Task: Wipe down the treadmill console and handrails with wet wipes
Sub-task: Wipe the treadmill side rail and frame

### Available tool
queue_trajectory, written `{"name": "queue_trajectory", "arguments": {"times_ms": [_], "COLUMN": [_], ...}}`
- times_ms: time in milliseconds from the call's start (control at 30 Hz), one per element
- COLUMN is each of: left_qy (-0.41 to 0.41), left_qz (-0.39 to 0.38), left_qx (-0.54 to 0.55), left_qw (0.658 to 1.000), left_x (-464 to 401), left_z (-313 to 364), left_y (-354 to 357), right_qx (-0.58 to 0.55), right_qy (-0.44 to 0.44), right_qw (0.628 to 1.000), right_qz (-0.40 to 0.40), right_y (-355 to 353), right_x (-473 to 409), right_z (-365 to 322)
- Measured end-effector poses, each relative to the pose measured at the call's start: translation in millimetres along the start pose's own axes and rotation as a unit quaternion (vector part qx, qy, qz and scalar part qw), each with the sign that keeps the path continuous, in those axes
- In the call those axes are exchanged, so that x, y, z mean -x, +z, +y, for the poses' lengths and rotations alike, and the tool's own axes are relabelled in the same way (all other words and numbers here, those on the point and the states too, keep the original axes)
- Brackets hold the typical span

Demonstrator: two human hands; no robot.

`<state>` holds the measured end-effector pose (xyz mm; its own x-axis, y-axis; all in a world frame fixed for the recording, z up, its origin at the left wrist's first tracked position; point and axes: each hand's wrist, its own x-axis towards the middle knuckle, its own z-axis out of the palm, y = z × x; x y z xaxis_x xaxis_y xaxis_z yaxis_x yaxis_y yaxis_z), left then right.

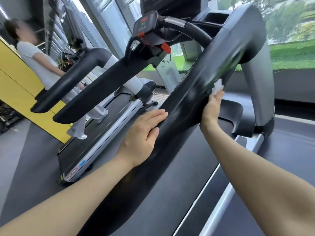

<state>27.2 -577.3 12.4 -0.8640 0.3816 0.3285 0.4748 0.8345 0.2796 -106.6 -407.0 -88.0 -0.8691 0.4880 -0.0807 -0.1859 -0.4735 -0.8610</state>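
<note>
While the left hand (144, 133) lay flat with straight fingers along the left edge of the near handrail (179, 116), grasping nothing, the right hand (212, 109) reached under the rail's right edge and pinched a crumpled white wet wipe (218, 86) against it. The wipe sat just above the right fingertips, touching the dark rail where it begins to bend up toward the console end. This handrail ran as a broad black bar from the lower middle of the view up to the right, curving over at its top into a grey upright (259, 92). Streaks showed on its glossy face beside the wipe. Left of it, with open air between, ran the treadmill's other handrail (109, 86), and the small control panel (144, 24) with a red safety clip (166, 47) hung between their upper ends. Below the right forearm lay the dark running belt (184, 167) with its silver side rail (219, 201). On the neighbouring treadmill (102, 133) to the left, well apart from both hands, stood a person in white clothes (40, 65) before a yellow wall (17, 79). Green planting (293, 53) filled the window at upper right.
</note>
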Motion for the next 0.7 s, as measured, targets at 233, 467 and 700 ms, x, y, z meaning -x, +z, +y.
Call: {"name": "queue_trajectory", "arguments": {"times_ms": [233,467,700], "left_qy": [0.007,0.062,0.033], "left_qz": [-0.001,0.021,0.039], "left_qx": [0.015,0.017,0.027], "left_qw": [1.000,0.998,0.998], "left_x": [-2.9,32.5,117.6], "left_z": [-3.3,-11.9,-57.0], "left_y": [-1.0,-13.2,-45.2], "right_qx": [0.125,0.135,0.151], "right_qy": [-0.105,-0.148,-0.164], "right_qw": [0.984,0.976,0.971], "right_qz": [-0.067,-0.089,-0.084], "right_y": [10.8,26.8,39.0], "right_x": [85.8,180.3,279.6], "right_z": [-7.9,7.2,30.0]}}
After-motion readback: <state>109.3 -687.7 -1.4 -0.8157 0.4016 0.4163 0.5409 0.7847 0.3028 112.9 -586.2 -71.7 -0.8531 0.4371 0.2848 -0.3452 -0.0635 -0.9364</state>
